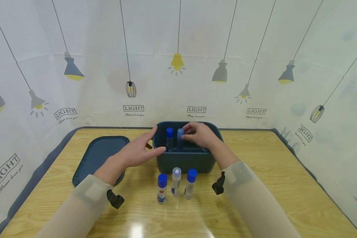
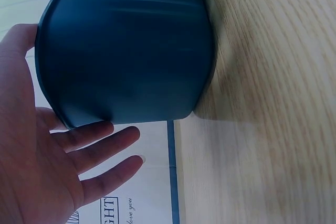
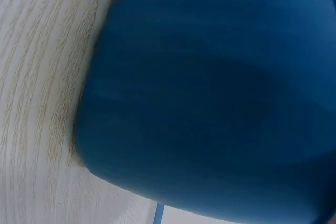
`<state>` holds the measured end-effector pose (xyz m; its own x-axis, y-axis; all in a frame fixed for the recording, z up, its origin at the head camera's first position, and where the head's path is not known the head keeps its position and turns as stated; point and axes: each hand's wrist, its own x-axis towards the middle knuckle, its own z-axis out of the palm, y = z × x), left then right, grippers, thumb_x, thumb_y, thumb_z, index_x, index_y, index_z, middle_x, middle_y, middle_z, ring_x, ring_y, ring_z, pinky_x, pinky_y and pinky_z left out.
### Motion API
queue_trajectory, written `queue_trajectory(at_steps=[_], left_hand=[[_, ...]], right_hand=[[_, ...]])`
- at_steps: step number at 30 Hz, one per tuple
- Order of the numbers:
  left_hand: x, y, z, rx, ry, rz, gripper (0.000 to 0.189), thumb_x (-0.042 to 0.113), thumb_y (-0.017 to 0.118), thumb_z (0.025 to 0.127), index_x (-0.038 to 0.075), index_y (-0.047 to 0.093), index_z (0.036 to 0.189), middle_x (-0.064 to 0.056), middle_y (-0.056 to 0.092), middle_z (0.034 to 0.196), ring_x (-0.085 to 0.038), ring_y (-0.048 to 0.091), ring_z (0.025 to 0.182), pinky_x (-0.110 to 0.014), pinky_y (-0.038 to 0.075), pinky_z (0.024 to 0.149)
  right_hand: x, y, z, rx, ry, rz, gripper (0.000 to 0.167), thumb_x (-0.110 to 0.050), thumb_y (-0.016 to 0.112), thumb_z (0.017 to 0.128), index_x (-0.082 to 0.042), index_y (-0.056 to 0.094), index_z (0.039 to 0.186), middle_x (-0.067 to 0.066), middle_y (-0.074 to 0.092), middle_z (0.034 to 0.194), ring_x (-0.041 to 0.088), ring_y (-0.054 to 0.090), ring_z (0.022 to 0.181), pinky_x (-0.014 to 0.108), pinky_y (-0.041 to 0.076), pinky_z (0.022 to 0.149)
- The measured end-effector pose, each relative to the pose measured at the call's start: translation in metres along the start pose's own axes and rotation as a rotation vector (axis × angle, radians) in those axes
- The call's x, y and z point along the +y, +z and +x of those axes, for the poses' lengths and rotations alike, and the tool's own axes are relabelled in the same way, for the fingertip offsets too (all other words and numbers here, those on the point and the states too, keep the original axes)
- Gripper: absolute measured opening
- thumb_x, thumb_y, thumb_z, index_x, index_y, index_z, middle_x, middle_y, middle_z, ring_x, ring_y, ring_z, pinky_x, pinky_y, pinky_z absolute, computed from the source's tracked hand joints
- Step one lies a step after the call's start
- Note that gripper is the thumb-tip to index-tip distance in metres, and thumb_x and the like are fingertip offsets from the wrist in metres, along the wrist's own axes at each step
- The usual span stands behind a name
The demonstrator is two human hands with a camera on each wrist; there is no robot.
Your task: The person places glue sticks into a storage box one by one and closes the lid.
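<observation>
Three glue sticks (image 1: 176,185) stand on the wooden worktop (image 1: 270,158) at six o'clock from a dark bin (image 1: 184,162). A lid (image 1: 102,157) lies at nine. The left hand (image 1: 138,150), fingers spread, touches the bin's nine-o'clock rim; inside, the right hand (image 1: 200,135) pinches a pale-topped stick (image 1: 179,132), beside a blue-capped stick (image 1: 169,133).

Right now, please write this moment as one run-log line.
left hand: touching bin; right hand: holds light-blue-topped tube inside bin; blue-capped tube: beside it; three tubes: standing before bin; lid: left of bin
</observation>
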<state>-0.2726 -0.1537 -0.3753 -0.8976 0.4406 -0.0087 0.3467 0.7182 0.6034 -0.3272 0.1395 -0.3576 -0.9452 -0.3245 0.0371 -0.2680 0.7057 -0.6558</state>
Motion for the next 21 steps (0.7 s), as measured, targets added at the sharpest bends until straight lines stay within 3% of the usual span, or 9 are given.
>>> queue_trajectory(at_steps=[7,12,16,21], left_hand=[[-0.001,0.003,0.001,0.007,0.017,-0.009,0.109,0.077,0.058,0.102,0.021,0.005,0.179,-0.013,0.022,0.184,-0.042,0.056,0.150,-0.063,0.043,0.126],[-0.001,0.008,0.001,0.006,0.013,-0.005,0.111,0.078,0.058,0.101,0.020,0.006,0.179,-0.012,0.022,0.184,-0.040,0.047,0.158,-0.063,0.037,0.130],[0.000,0.006,0.000,0.010,0.011,-0.007,0.109,0.077,0.059,0.101,0.022,0.005,0.179,-0.012,0.022,0.184,-0.040,0.054,0.152,-0.063,0.040,0.128],[-0.001,0.002,-0.001,0.011,0.019,-0.006,0.108,0.076,0.059,0.102,0.022,0.005,0.179,-0.012,0.022,0.184,-0.040,0.058,0.148,-0.062,0.041,0.127]], right_hand=[[0.001,-0.007,-0.003,0.149,-0.083,0.164,0.041,-0.037,0.076,0.105,-0.011,0.072,0.136,0.010,0.078,0.131,0.030,0.073,0.119,0.050,0.060,0.105],[-0.001,-0.017,-0.011,0.268,-0.161,0.278,0.036,-0.031,0.073,0.108,-0.007,0.073,0.135,0.013,0.079,0.127,0.035,0.075,0.112,0.038,0.064,0.092],[-0.010,-0.025,-0.026,0.284,-0.213,0.337,0.034,-0.028,0.071,0.109,-0.006,0.072,0.134,0.018,0.078,0.124,0.040,0.074,0.108,0.034,0.065,0.087],[-0.013,-0.029,-0.055,0.244,-0.226,0.351,0.031,-0.026,0.071,0.110,-0.006,0.072,0.133,0.022,0.077,0.127,0.030,0.074,0.103,0.034,0.065,0.086]])
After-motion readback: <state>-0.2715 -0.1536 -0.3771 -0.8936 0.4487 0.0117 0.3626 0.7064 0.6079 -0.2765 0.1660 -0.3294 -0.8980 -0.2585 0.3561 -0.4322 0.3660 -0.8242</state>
